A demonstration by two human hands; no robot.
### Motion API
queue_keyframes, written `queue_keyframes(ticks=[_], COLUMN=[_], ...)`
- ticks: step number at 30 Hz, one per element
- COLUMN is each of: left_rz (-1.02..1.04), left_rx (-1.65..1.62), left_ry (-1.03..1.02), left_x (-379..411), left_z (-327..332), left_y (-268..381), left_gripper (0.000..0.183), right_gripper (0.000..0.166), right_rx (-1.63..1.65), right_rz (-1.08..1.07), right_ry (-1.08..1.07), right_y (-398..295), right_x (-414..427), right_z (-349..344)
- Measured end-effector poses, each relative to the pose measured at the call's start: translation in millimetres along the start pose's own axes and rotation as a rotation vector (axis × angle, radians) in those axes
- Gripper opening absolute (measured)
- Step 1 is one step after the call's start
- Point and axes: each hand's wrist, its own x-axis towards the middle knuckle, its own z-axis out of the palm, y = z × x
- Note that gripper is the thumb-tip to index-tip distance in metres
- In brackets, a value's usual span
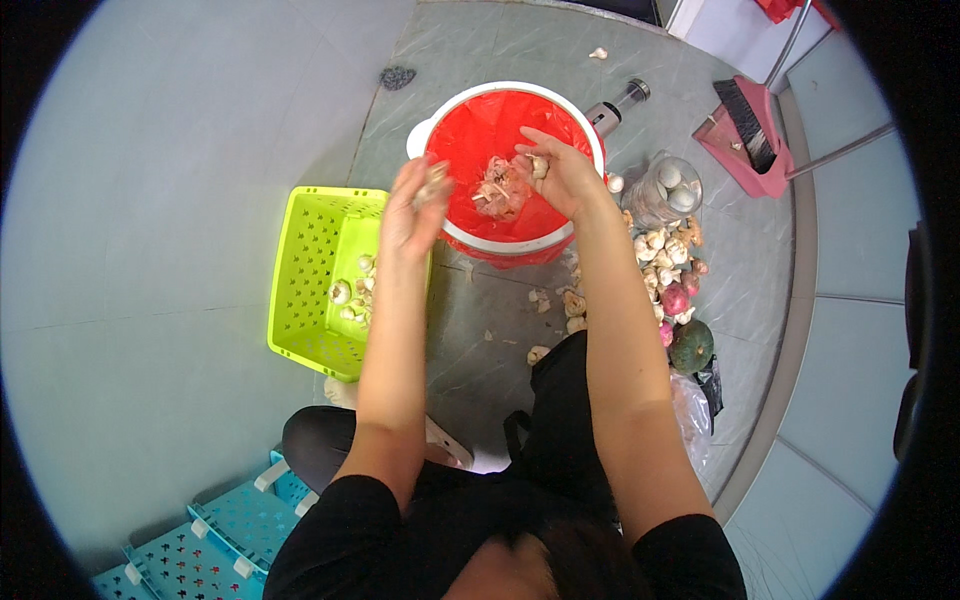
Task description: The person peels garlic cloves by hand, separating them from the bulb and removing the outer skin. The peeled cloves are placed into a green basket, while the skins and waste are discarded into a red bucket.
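Over the left rim of a white bin with a red plastic liner (469,112), my left hand (420,202) is blurred, with pale garlic (431,186) in its fingers. My right hand (559,169) is above the liner's right side, palm turned inward, with a piece of garlic (538,166) held against its fingers. Garlic skins and stalks (499,191) lie at the bottom of the red liner. To the left is a lime-green plastic basket (289,270) with several garlic bulbs (340,292) inside, partly hidden by my left forearm.
Right of the bin, garlic bulbs (676,250), red onions (674,298) and a green squash (691,346) lie on the floor, near a clear container of eggs (660,191). A pink dustpan (731,154) with a brush stands farther right. Blue plastic baskets (180,559) are at lower left.
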Motion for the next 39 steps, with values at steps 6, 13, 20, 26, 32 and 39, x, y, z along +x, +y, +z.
queue_keyframes(ticks=[6, 13, 20, 26, 32, 39], left_rz=[0.140, 0.074, 0.252, 0.305, 0.278, -0.258], left_rx=[0.156, -0.053, 0.302, 0.811, 1.356, 0.991], left_ry=[0.495, 0.941, 0.640, 0.022, -0.342, -0.407], left_x=[-46.1, -61.2, -56.9, -40.8, 25.7, 30.8], left_z=[-161.8, -215.1, -143.2, 15.9, 53.6, 56.4], left_y=[53.6, 4.4, -0.3, 6.9, -30.0, -25.8], left_gripper=[0.036, 0.045, 0.021, 0.020, 0.023, 0.019], right_gripper=[0.038, 0.033, 0.022, 0.022, 0.037, 0.035], right_rx=[-0.131, -0.300, -0.511, -0.555, -0.550, -0.853], right_rz=[0.041, -0.025, -0.107, -0.215, -0.447, -0.586], right_ry=[-0.134, -0.129, 0.017, 0.054, 0.139, 0.279], right_y=[8.1, 16.8, 19.4, 17.5, 16.9, 20.2], right_x=[3.8, 6.6, 5.1, 4.4, 3.7, 2.3], right_z=[3.3, 8.1, 7.0, 23.1, 30.9, 28.8])
